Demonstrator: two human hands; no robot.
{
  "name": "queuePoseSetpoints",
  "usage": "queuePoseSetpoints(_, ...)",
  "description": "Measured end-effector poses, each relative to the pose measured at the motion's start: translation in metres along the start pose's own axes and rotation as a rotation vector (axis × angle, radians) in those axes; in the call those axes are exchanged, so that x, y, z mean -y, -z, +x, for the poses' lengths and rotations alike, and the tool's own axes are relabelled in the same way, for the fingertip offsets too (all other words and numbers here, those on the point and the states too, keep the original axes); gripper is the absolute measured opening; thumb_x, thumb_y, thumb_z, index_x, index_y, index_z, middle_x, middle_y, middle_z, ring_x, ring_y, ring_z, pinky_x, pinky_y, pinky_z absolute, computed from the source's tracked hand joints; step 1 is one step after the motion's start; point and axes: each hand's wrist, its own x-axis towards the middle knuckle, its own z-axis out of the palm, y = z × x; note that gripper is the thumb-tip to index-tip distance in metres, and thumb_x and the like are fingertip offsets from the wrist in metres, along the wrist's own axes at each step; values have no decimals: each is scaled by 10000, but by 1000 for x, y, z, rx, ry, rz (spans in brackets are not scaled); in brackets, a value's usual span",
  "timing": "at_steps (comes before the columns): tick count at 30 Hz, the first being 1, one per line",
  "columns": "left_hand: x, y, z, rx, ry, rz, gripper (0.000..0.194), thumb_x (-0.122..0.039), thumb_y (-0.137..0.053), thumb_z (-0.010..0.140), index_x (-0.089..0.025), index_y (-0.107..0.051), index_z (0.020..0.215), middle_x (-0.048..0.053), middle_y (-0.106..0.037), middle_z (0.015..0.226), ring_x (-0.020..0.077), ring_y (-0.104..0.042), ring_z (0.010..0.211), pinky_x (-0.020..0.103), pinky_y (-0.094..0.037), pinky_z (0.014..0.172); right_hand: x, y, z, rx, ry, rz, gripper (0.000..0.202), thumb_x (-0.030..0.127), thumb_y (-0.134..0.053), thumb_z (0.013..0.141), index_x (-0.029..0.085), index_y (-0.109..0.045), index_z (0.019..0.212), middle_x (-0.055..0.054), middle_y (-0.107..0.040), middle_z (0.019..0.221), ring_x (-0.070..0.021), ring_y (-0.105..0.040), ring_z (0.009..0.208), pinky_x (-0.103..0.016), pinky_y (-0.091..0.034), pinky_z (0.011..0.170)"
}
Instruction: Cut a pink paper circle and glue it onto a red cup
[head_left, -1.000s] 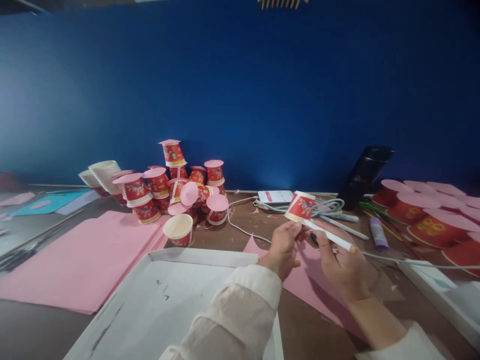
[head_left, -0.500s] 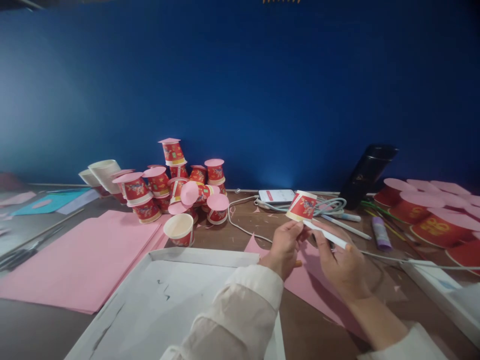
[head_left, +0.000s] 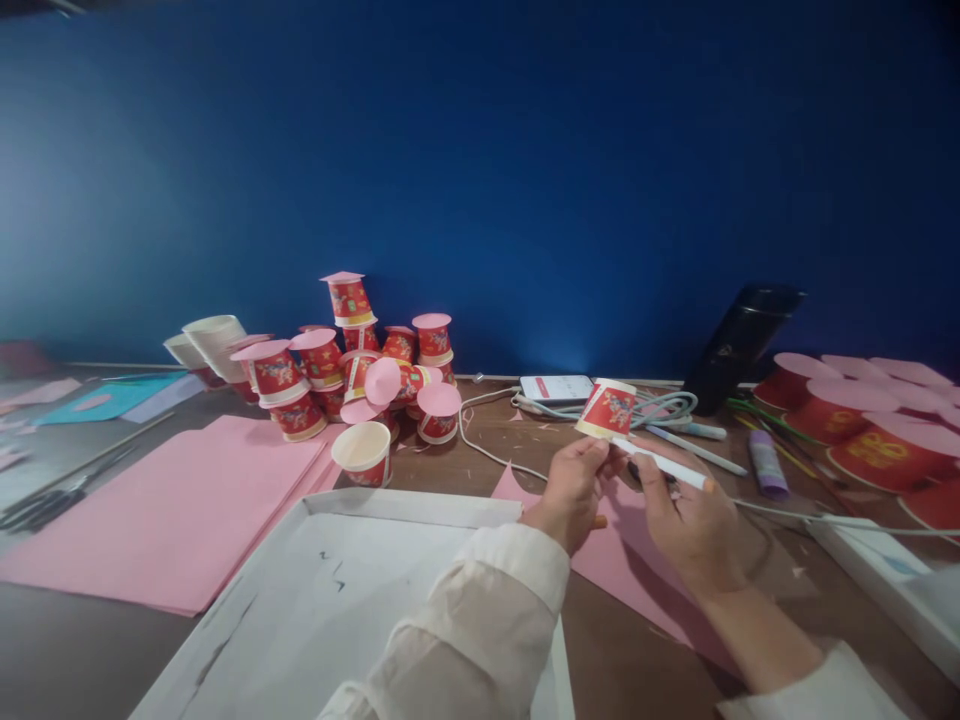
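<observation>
A small red printed paper cup (head_left: 609, 410), its pale base facing up, is pinched at its lower rim by my left hand (head_left: 574, 485). My right hand (head_left: 694, 530) is closed around a white marker pen (head_left: 667, 465) with an orange end, and the pen's other end meets the cup's rim. Just below my left fingers an orange tip (head_left: 599, 522) sticks out; the rest of it is hidden. Beneath both hands lies a sheet of pink paper (head_left: 637, 570). An upright paper cup (head_left: 362, 452) stands to the left.
Stacked red cups with pink discs (head_left: 315, 355) stand at the back left, beside pink sheets (head_left: 172, 510). A white tray (head_left: 412, 505) is in front. A phone (head_left: 556, 388), a cable, a dark bottle (head_left: 742, 345), a glue stick (head_left: 767, 465) and larger red cups (head_left: 874, 455) fill the right.
The whole view has shifted slightly. Both hands keep their hold on the cup and the marker pen; the pen has moved only a little.
</observation>
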Motion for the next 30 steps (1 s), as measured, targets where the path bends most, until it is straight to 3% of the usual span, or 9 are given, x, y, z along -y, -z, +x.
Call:
queuePoseSetpoints(7, 0, -2, 1, -19, 11, -14, 370, -373, -975, 598, -130, -754, 768, 47, -685, 800, 142, -624, 764, 314, -510, 898, 1, -1, -1, 9, -8, 16, 354, 425, -515, 1069, 208, -785, 1145, -114, -832, 1126, -270, -777, 1096, -413, -597, 996)
queuePoseSetpoints(17, 0, 1, 0, -7, -5, 1, 354, -383, -971, 651, -143, -733, 757, 37, -680, 772, 143, -632, 757, 319, -520, 905, 2, -1, -1, 16, -30, 10, 352, 438, -519, 1062, 222, -786, 1137, -110, -833, 1101, -276, -779, 1072, -423, -603, 983)
queuePoseSetpoints(24, -4, 1, -3, -61, 51, -42, 307, -327, -937, 726, -140, -732, 857, 94, -741, 877, 187, -715, 876, 342, -517, 990, 2, 1, -1, -64, -7, -37, 300, 376, -531, 1058, 215, -774, 1131, -134, -825, 1114, -294, -769, 1090, -454, -586, 1015)
queuePoseSetpoints(30, -3, 2, -3, -19, 31, -25, 340, -357, -962, 680, -154, -741, 838, 71, -729, 837, 173, -691, 829, 327, -535, 940, 1, 0, 1, -8, -7, 16, 308, 392, -526, 1058, 229, -775, 1139, -126, -827, 1118, -293, -774, 1076, -458, -592, 1007)
